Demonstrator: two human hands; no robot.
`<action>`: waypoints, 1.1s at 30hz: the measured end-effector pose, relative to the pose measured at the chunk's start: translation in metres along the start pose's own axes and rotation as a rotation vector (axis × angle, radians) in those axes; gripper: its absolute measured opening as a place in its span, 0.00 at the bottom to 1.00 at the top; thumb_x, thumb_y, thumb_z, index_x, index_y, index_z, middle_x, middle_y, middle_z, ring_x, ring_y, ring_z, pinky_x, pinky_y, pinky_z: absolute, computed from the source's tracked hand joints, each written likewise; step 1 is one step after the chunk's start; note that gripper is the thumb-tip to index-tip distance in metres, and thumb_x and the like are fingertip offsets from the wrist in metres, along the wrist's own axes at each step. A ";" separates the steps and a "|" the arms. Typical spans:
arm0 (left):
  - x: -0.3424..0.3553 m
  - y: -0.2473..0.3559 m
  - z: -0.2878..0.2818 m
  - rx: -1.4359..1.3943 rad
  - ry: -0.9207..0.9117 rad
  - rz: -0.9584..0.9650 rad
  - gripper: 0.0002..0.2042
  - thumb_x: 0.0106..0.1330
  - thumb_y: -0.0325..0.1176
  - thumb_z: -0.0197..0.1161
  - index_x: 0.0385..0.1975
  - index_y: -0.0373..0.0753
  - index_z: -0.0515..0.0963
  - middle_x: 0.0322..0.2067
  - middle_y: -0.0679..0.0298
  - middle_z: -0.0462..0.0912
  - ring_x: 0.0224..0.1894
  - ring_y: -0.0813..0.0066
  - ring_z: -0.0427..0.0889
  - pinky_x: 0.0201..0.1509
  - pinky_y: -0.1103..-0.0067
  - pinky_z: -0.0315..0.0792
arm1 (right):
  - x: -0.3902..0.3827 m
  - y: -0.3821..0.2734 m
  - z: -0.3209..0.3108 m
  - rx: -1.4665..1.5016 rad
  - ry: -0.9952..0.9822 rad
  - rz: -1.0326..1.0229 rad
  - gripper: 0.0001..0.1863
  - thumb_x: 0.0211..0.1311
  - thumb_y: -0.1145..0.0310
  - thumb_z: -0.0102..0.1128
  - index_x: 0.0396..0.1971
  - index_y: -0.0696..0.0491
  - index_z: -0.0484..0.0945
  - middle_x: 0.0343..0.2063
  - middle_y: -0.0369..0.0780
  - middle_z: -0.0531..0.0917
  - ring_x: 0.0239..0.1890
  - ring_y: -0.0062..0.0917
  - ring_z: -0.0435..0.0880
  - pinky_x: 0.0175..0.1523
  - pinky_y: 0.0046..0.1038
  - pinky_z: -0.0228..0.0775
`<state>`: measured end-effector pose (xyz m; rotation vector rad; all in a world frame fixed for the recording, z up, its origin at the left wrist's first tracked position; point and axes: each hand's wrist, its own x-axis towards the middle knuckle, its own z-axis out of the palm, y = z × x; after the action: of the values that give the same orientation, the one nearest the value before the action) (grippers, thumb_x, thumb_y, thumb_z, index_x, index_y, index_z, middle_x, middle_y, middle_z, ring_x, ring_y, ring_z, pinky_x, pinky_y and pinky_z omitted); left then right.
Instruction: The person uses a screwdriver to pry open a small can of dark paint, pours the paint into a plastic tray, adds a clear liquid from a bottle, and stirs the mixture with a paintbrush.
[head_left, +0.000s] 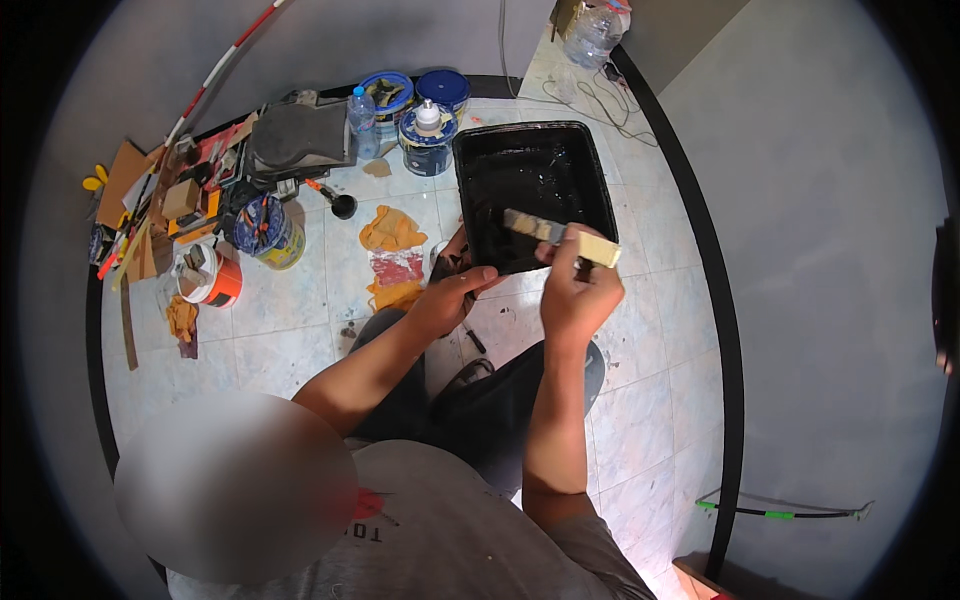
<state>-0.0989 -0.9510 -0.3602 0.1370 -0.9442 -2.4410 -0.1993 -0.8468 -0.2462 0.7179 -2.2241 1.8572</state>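
Observation:
My left hand [445, 303] grips the near rim of a deep black paint tray [583, 160], its thumb over the edge and fingers underneath. Dark, wet-looking shine covers the tray's inside. My right hand [580, 300] is closed around a flat paintbrush [535, 226] at the tray's near right side. The brush has a streaked brownish end over the tray, a grey band and a pale cream block-shaped end by my fingers. Whether the streaked end touches the tray cannot be made out.
Left on the tiled floor are paint buckets [427, 155], a tool bucket [285, 240], an orange-white pail [222, 280], a water bottle [362, 120] and yellow cloths [392, 230]. A cable [610, 100] lies at the far right. Grey walls [830, 250] close in.

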 end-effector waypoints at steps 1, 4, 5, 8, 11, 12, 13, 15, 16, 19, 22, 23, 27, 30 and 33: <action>0.002 0.001 0.002 -0.118 0.011 -0.046 0.36 0.76 0.23 0.64 0.82 0.40 0.57 0.65 0.59 0.81 0.63 0.72 0.84 0.68 0.74 0.78 | 0.005 0.006 -0.007 0.017 0.046 -0.020 0.09 0.78 0.74 0.65 0.42 0.66 0.87 0.27 0.41 0.89 0.28 0.22 0.91 0.38 0.23 0.84; -0.003 0.002 -0.005 -0.036 -0.023 -0.021 0.30 0.76 0.22 0.61 0.77 0.40 0.64 0.68 0.60 0.80 0.69 0.69 0.81 0.75 0.66 0.79 | -0.002 0.001 -0.031 -0.057 -0.001 -0.028 0.10 0.79 0.73 0.65 0.42 0.66 0.86 0.27 0.41 0.89 0.28 0.22 0.91 0.37 0.24 0.85; -0.004 0.003 -0.004 0.102 -0.012 0.024 0.29 0.76 0.22 0.62 0.77 0.39 0.65 0.66 0.60 0.81 0.68 0.68 0.82 0.76 0.66 0.78 | -0.006 0.001 -0.026 -0.030 -0.027 0.010 0.10 0.79 0.73 0.65 0.42 0.66 0.86 0.26 0.41 0.89 0.28 0.22 0.91 0.37 0.24 0.84; 0.002 -0.001 -0.010 -0.079 -0.067 -0.004 0.30 0.77 0.23 0.63 0.78 0.39 0.64 0.66 0.61 0.81 0.68 0.69 0.83 0.76 0.66 0.77 | 0.000 0.000 -0.001 -0.068 -0.040 -0.002 0.09 0.79 0.73 0.64 0.42 0.66 0.87 0.25 0.41 0.88 0.29 0.22 0.91 0.38 0.24 0.84; -0.002 0.002 0.000 -0.074 -0.022 -0.020 0.32 0.76 0.23 0.64 0.79 0.39 0.62 0.65 0.59 0.82 0.65 0.70 0.84 0.73 0.69 0.78 | 0.003 0.006 -0.028 -0.006 0.035 0.025 0.10 0.79 0.74 0.64 0.42 0.67 0.86 0.26 0.41 0.88 0.28 0.22 0.91 0.37 0.24 0.85; -0.001 0.003 0.003 -0.050 -0.024 -0.021 0.34 0.75 0.24 0.64 0.80 0.40 0.60 0.63 0.57 0.83 0.63 0.71 0.85 0.71 0.71 0.79 | -0.002 0.018 -0.033 0.011 -0.007 0.017 0.10 0.79 0.73 0.64 0.42 0.67 0.86 0.26 0.41 0.88 0.28 0.22 0.91 0.37 0.24 0.84; 0.000 0.003 -0.002 0.030 -0.036 0.004 0.34 0.75 0.23 0.64 0.80 0.40 0.60 0.64 0.57 0.82 0.64 0.69 0.85 0.73 0.70 0.78 | -0.005 0.010 -0.025 0.020 -0.032 0.039 0.10 0.79 0.73 0.64 0.42 0.66 0.86 0.26 0.41 0.88 0.28 0.22 0.91 0.36 0.24 0.84; 0.001 -0.001 -0.011 -0.002 -0.013 -0.031 0.33 0.75 0.23 0.64 0.79 0.41 0.62 0.65 0.59 0.82 0.66 0.68 0.84 0.73 0.68 0.79 | -0.006 -0.005 -0.003 -0.008 -0.059 0.080 0.09 0.79 0.74 0.65 0.42 0.66 0.86 0.27 0.41 0.88 0.29 0.21 0.92 0.36 0.23 0.82; 0.002 -0.002 -0.012 -0.035 0.008 -0.051 0.32 0.76 0.23 0.64 0.79 0.41 0.63 0.67 0.61 0.82 0.68 0.67 0.83 0.73 0.67 0.80 | 0.001 0.002 -0.003 -0.003 -0.065 0.013 0.09 0.79 0.74 0.65 0.43 0.67 0.86 0.29 0.41 0.89 0.30 0.22 0.92 0.37 0.23 0.84; 0.003 0.000 -0.016 -0.015 -0.019 -0.021 0.33 0.77 0.23 0.63 0.80 0.40 0.60 0.66 0.58 0.81 0.67 0.67 0.83 0.74 0.68 0.79 | 0.010 0.005 -0.023 0.054 -0.008 0.023 0.11 0.81 0.73 0.62 0.45 0.68 0.85 0.33 0.44 0.89 0.31 0.25 0.93 0.40 0.26 0.89; 0.005 0.007 -0.016 -0.016 -0.044 -0.014 0.34 0.79 0.23 0.60 0.82 0.40 0.56 0.67 0.57 0.81 0.67 0.68 0.82 0.75 0.69 0.77 | 0.005 0.006 -0.023 0.119 -0.092 0.027 0.10 0.80 0.75 0.63 0.46 0.69 0.85 0.33 0.44 0.90 0.34 0.25 0.93 0.39 0.25 0.89; 0.005 0.009 -0.013 -0.072 -0.052 -0.015 0.33 0.79 0.23 0.59 0.82 0.39 0.56 0.67 0.57 0.80 0.67 0.68 0.83 0.75 0.69 0.77 | 0.005 0.007 -0.027 0.112 -0.088 0.026 0.10 0.80 0.75 0.63 0.46 0.69 0.85 0.33 0.44 0.90 0.34 0.25 0.93 0.39 0.25 0.89; 0.005 0.013 -0.011 -0.057 -0.026 -0.010 0.32 0.80 0.24 0.59 0.82 0.40 0.57 0.68 0.57 0.80 0.67 0.69 0.82 0.75 0.70 0.77 | 0.016 0.014 -0.048 0.375 0.073 0.172 0.13 0.82 0.73 0.59 0.49 0.71 0.82 0.41 0.52 0.88 0.37 0.34 0.94 0.44 0.35 0.95; 0.009 0.015 -0.007 -0.111 -0.082 -0.015 0.33 0.79 0.24 0.60 0.82 0.41 0.58 0.68 0.57 0.80 0.67 0.69 0.82 0.75 0.71 0.77 | 0.021 0.024 -0.060 0.485 0.129 0.272 0.14 0.83 0.71 0.59 0.49 0.70 0.82 0.42 0.52 0.88 0.38 0.35 0.94 0.45 0.35 0.95; 0.012 0.016 0.003 -0.103 -0.046 0.011 0.33 0.74 0.22 0.64 0.79 0.40 0.63 0.69 0.58 0.80 0.68 0.65 0.83 0.77 0.63 0.77 | 0.023 0.030 -0.067 0.610 0.148 0.313 0.15 0.83 0.68 0.61 0.50 0.69 0.82 0.42 0.52 0.89 0.39 0.36 0.94 0.46 0.36 0.95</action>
<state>-0.1033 -0.9655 -0.3465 0.0394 -0.8344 -2.4863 -0.2451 -0.7850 -0.2489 0.2887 -1.7519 2.6871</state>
